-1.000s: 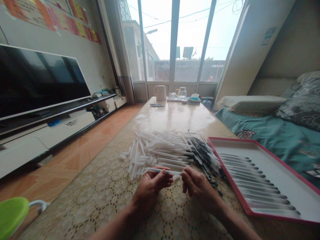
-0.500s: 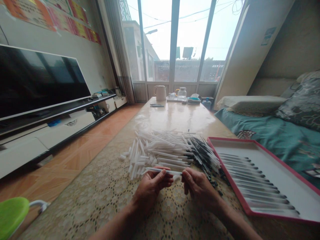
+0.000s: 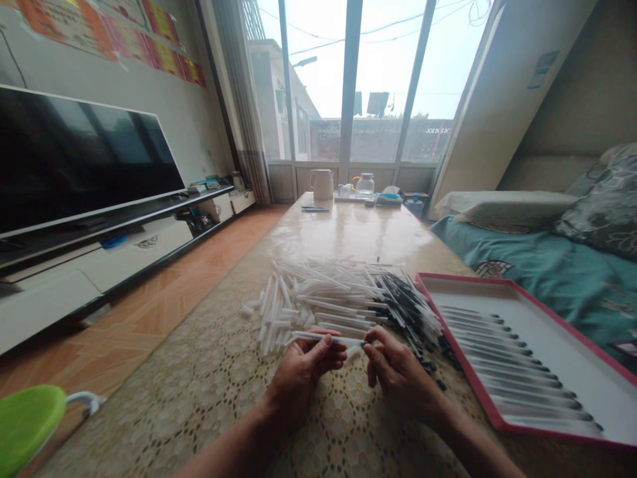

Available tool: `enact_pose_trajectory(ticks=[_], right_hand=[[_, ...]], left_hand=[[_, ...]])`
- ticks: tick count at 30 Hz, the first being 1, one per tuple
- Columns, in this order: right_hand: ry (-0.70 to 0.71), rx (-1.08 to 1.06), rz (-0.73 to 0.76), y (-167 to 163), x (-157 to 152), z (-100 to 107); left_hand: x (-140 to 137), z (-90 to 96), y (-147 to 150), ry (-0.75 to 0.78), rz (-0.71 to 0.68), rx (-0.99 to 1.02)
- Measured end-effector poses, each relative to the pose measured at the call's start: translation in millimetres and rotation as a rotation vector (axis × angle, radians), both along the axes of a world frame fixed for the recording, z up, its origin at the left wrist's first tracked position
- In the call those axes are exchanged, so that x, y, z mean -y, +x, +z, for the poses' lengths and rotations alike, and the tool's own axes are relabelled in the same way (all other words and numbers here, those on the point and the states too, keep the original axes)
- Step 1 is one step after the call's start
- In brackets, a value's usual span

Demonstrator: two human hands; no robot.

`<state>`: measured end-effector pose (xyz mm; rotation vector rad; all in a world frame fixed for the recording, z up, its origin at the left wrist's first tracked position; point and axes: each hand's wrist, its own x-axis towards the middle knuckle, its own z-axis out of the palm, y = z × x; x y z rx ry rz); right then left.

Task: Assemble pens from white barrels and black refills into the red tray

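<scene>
2 bare hands are working at 1 white pen barrel (image 3: 347, 341), left of the pink-rimmed tray (image 3: 562, 342).
Left of the tray, the left hand (image 3: 304, 366) is closing thumb and fingers around the barrel; the right hand (image 3: 398, 368) is curling its fingertips at the dark end, and whether they are gripping it I cannot tell. Slim black pen parts (image 3: 405, 309) are lying just beside the tray, white plastic tubes (image 3: 328, 292) farther left of it. Inside the tray, dark-ended pens (image 3: 525, 375) are lying in a row. Far left beyond the tray, wall certificates (image 3: 70, 30) are bearing writing too small to read.
</scene>
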<state>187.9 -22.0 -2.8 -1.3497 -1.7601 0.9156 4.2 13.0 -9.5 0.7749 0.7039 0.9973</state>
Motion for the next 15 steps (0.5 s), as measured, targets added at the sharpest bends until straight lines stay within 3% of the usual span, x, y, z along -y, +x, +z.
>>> enact_pose_trajectory(ticks=[15], right_hand=[[0.0,0.026,-0.033,0.4,0.9,-0.7]], left_hand=[[1.6,0.3,0.6,0.049,-0.03,-0.041]])
